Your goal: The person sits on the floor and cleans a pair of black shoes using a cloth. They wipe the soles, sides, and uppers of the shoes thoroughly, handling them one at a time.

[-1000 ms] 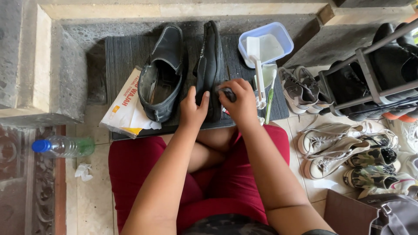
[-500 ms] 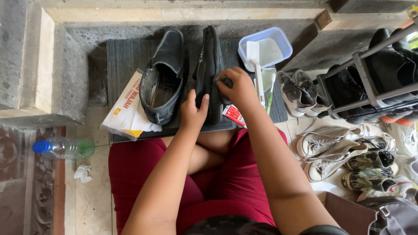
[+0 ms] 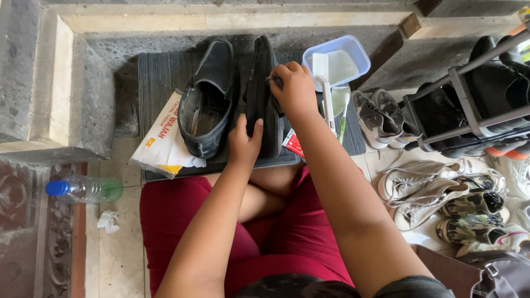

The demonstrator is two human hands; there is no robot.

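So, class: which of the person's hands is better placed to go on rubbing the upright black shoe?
The right hand: it presses a dark item, unclear which, against the upright black shoe. The left hand grips its near end.

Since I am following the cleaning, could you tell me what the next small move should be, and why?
Probably draw the right hand back along the black shoe standing on edge, since it presses something dark near the far end while the left hand steadies the near end.
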